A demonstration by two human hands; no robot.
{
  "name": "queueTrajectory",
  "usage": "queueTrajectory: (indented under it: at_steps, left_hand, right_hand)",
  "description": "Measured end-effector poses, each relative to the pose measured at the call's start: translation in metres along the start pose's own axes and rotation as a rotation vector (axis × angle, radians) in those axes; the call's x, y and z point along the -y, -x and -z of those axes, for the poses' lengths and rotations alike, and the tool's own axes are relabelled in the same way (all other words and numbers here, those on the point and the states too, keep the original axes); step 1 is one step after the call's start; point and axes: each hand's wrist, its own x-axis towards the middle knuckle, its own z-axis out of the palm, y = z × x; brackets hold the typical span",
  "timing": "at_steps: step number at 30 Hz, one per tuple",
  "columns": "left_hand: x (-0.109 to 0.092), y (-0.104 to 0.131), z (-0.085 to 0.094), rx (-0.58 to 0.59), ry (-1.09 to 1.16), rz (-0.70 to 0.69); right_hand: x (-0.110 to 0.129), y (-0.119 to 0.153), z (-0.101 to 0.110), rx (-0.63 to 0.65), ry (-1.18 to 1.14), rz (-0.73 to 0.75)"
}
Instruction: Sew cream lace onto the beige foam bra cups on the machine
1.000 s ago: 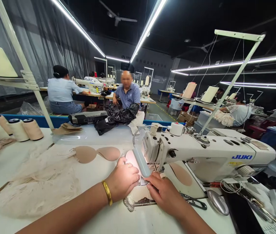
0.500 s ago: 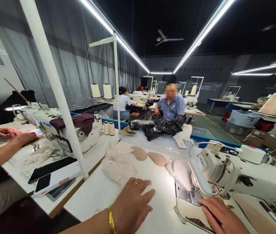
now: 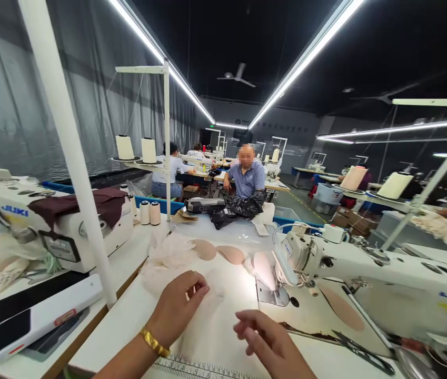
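L hand [image 3: 178, 302], w/ a gold bangle [image 3: 154, 342] at the wrist, is over the table, fingers curled in twd thumb; sheer cloth [image 3: 168, 252] spreads on the tabletop beyond and seems to run on under it, but can't tell if the fingertips pinch any. R hand [image 3: 268, 339] is just above the table to the right, fingers loosely bent and a bit apart, nothing seen in it; the two hands are well apart. Ruler strip [image 3: 207, 370] runs along the near edge, below and btwn them. Beyond L hand, next to the cloth, two beige cups [image 3: 231, 255] lie almost end to end. Right of those, a pink cup [image 3: 263, 269] sits at the machine [image 3: 349, 263], its near end on the metal plate [image 3: 274, 296], lit, w/ the lamp [image 3: 285, 267] just right of it. Another beige cup [image 3: 341, 307] lies under the machine arm, a black tool [image 3: 365, 353] nearer, R side. Far edge of table: black bag [image 3: 242, 208] and a couple of small spools [image 3: 149, 212] farther left. Left, across a gap, the next table has a 2nd machine [image 3: 85, 237] w/ maroon cloth [image 3: 81, 204] over it, plus a white box [image 3: 45, 318]. Bkgd: person in blue shirt [image 3: 249, 179] facing this way, another in pale shirt [image 3: 171, 168] seated left, strip lights [image 3: 306, 63] overhead.
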Motion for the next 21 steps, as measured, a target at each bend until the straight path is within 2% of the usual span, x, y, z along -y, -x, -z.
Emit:
queueTrajectory:
  at_steps: [3,5,8,9,11,12,13,14,18,21]
  left_hand:
    - [-0.01,0.019,-0.013,0.122,0.163,-0.209]
    - [-0.005,0.027,-0.017,0.119,0.275,-0.235]
    - [0.007,0.027,-0.017,-0.017,0.557,-0.004]
    - [0.01,0.026,-0.016,0.026,0.699,0.097]
    - [0.009,0.023,-0.013,0.265,0.996,0.266]
    - [0.005,0.023,-0.013,0.38,1.112,0.317]
    - [0.0,0.024,-0.012,0.444,1.192,0.345]
    - [-0.005,0.025,-0.011,0.448,1.238,0.351]
    - [-0.019,0.032,-0.012,0.309,1.211,0.319]
    - [-0.014,0.031,-0.015,0.34,1.112,0.297]
  right_hand:
    - [0.019,-0.014,-0.032,0.007,-0.279,-0.048]
    - [0.031,-0.02,-0.04,-0.015,-0.36,-0.029]
    - [0.047,-0.016,-0.038,-0.025,-0.363,-0.018]
    - [0.052,-0.013,-0.036,-0.005,-0.34,-0.011]
    - [0.058,-0.005,-0.031,0.052,-0.28,0.008]
    - [0.06,-0.001,-0.029,0.065,-0.238,0.015]
    - [0.06,0.002,-0.028,0.052,-0.19,0.019]
    - [0.059,0.005,-0.027,0.017,-0.133,0.018]
    - [0.046,0.011,-0.028,-0.206,0.056,0.002]
    - [0.031,0.006,-0.03,-0.186,-0.161,-0.102]
